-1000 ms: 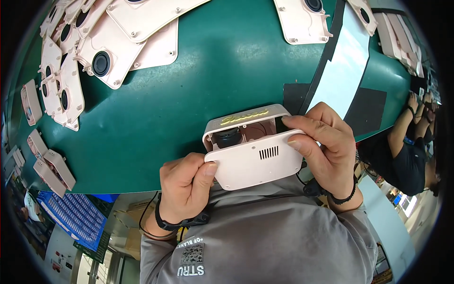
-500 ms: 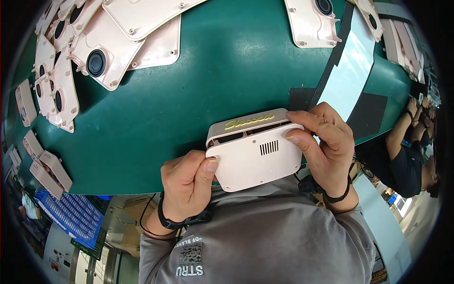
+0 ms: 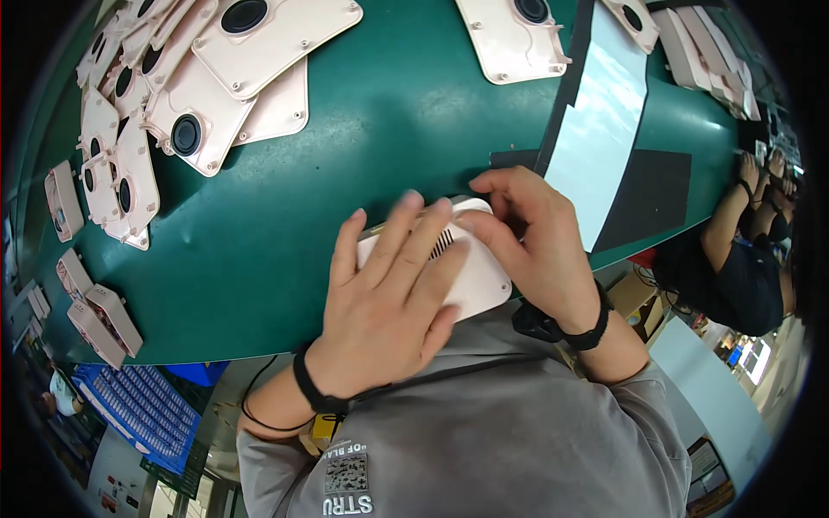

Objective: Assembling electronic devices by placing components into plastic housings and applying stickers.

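The pale pink casing (image 3: 479,281) is just in front of our grey shirt (image 3: 518,432), over the near edge of the green counter (image 3: 259,207), its slotted face turned up; whether it touches the surface, we cannot tell. Our left grip (image 3: 376,319) is released, its fingers (image 3: 393,243) spread across that face and slightly blurred, covering part of the dark vent slots (image 3: 441,244). Our right grip (image 3: 544,237) is at the casing's far right corner, the thumb (image 3: 492,235) laid on the face and the forefinger (image 3: 508,180) bent by the edge; we cannot tell whether it is clenched there. We wear a black band (image 3: 326,402) on each wrist. Farther off to the left we see overlapping pink panels (image 3: 268,60) with round black speakers (image 3: 186,135), and, nearer along that side, a few small cases (image 3: 117,315). Ahead and to the right, a lone panel (image 3: 509,56) lies beside a pale blue strip (image 3: 604,129), with a black sheet (image 3: 648,203) near the strip's closer end. A blue crate (image 3: 147,414) shows past the counter's edge at lower left, and a person (image 3: 721,289) in dark clothing is at far right.
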Demonstrator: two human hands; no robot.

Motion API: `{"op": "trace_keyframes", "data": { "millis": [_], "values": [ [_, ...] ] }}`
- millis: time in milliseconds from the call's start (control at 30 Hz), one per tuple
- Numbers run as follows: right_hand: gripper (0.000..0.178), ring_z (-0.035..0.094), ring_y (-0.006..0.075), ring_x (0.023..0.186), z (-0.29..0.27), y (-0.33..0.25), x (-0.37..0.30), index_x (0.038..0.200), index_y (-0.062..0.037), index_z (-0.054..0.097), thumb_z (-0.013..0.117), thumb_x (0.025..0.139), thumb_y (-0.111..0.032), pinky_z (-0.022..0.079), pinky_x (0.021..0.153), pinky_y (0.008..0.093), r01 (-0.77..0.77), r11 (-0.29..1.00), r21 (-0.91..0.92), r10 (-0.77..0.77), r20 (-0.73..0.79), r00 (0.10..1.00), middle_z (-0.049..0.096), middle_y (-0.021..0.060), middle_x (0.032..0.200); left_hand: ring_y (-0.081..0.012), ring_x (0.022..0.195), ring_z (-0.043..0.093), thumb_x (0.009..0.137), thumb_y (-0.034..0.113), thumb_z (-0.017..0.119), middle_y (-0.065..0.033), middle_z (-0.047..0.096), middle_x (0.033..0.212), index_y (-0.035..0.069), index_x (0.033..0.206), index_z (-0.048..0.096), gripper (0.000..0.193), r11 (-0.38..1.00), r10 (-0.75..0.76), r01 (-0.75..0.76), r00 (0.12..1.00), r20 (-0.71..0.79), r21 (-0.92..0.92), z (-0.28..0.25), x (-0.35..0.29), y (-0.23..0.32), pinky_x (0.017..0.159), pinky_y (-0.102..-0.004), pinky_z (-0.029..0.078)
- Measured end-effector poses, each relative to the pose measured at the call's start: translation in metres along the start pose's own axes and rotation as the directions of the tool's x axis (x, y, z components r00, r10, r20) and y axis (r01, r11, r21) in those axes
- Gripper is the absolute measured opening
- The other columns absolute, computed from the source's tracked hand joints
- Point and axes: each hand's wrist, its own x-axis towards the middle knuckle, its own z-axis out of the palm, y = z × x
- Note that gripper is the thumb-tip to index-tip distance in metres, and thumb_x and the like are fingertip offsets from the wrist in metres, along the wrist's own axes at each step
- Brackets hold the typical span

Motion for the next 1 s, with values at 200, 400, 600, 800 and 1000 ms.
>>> {"op": "trace_keyframes", "data": {
  "millis": [200, 400, 600, 800, 1000],
  "values": [
    [0.030, 0.069, 0.0323, 0.066, 0.004, 0.007, -0.032, 0.119, 0.0018, 0.066, 0.069, 0.105, -0.025, 0.052, 0.059, 0.0410, 0.154, 0.965, -0.211, -0.152, 0.024, 0.988, 0.067, 0.0158, 0.079, -0.0403, 0.155, 0.040, 0.096, 0.067, 0.060, -0.0182, 0.044, 0.168, 0.014, 0.149, 0.058, 0.075, 0.956, 0.214, -0.252, 0.949, 0.232, 0.149, 0.013, -0.024, -0.002, 0.121, -0.0709, 0.019],
    [0.046, 0.069, 0.0431, 0.066, 0.020, 0.008, -0.042, 0.113, 0.0030, 0.060, 0.058, 0.109, -0.043, 0.053, 0.056, 0.0498, 0.063, 0.967, -0.248, -0.046, 0.077, 0.996, 0.068, 0.0212, 0.078, -0.0420, 0.157, 0.036, 0.098, 0.064, 0.060, -0.0198, 0.041, 0.169, 0.012, 0.155, 0.051, 0.077, 0.945, 0.277, -0.305, 0.938, 0.208, 0.118, 0.020, -0.027, -0.010, 0.119, -0.0733, 0.020],
    [0.044, 0.068, 0.0451, 0.067, 0.017, 0.007, -0.031, 0.110, 0.0018, 0.060, 0.055, 0.110, -0.042, 0.052, 0.057, 0.0527, 0.052, 0.966, -0.253, -0.020, 0.126, 0.992, 0.066, 0.0223, 0.079, -0.0456, 0.156, 0.036, 0.096, 0.063, 0.063, -0.0232, 0.040, 0.168, 0.007, 0.154, 0.049, 0.081, 0.936, 0.293, -0.323, 0.934, 0.203, 0.137, 0.021, -0.023, -0.012, 0.119, -0.0735, 0.020],
    [0.042, 0.069, 0.0445, 0.069, 0.025, 0.010, -0.038, 0.110, 0.0031, 0.060, 0.054, 0.111, -0.038, 0.052, 0.058, 0.0540, 0.109, 0.947, -0.302, -0.085, 0.092, 0.992, 0.066, 0.0229, 0.078, -0.0474, 0.155, 0.036, 0.096, 0.062, 0.065, -0.0262, 0.039, 0.168, 0.006, 0.154, 0.048, 0.082, 0.908, 0.340, -0.378, 0.917, 0.210, 0.182, 0.016, -0.019, -0.009, 0.120, -0.0713, 0.021],
    [0.046, 0.071, 0.0478, 0.079, 0.006, -0.001, -0.038, 0.110, 0.0055, 0.060, 0.058, 0.108, -0.041, 0.056, 0.072, 0.0549, 0.061, 0.987, -0.151, -0.029, 0.202, 0.979, 0.071, 0.0270, 0.086, -0.0500, 0.156, 0.033, 0.099, 0.062, 0.064, -0.0289, 0.033, 0.169, 0.005, 0.156, 0.040, 0.085, 0.896, 0.346, -0.388, 0.915, 0.208, 0.217, 0.017, -0.030, -0.013, 0.122, -0.0709, 0.018]
  ]
}}
